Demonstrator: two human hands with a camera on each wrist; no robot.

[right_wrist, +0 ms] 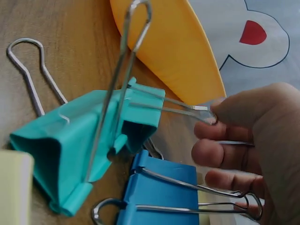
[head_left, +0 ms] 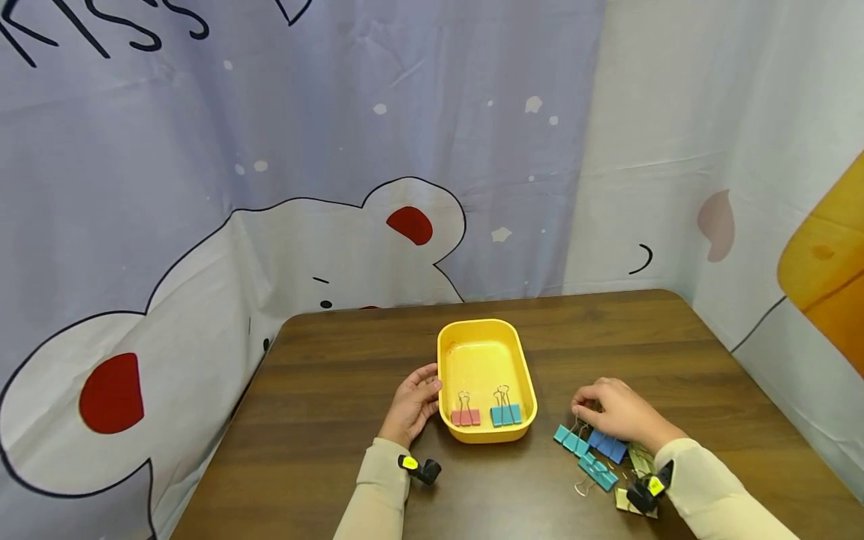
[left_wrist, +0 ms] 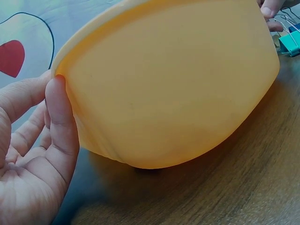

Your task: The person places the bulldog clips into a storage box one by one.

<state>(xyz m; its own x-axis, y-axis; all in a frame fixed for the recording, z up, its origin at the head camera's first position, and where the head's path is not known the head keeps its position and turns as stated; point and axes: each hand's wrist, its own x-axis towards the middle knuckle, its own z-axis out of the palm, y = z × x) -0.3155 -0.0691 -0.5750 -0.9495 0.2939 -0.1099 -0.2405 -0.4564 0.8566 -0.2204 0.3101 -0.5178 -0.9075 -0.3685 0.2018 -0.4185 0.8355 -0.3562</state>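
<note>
The only lettering to be made out stands on the lavender part of the printed curtain [head_left: 405,90] behind the desk [head_left: 337,420], high at the left of the head view. It is a line of thin black hand-drawn-style capitals [head_left: 124,21], cut off by the top edge: the foot of a K or an R, a single slanting stroke like an I, then two letters like S. Right of them, a black V-shaped point [head_left: 291,22] shows, its upper part likewise cut off.
</note>
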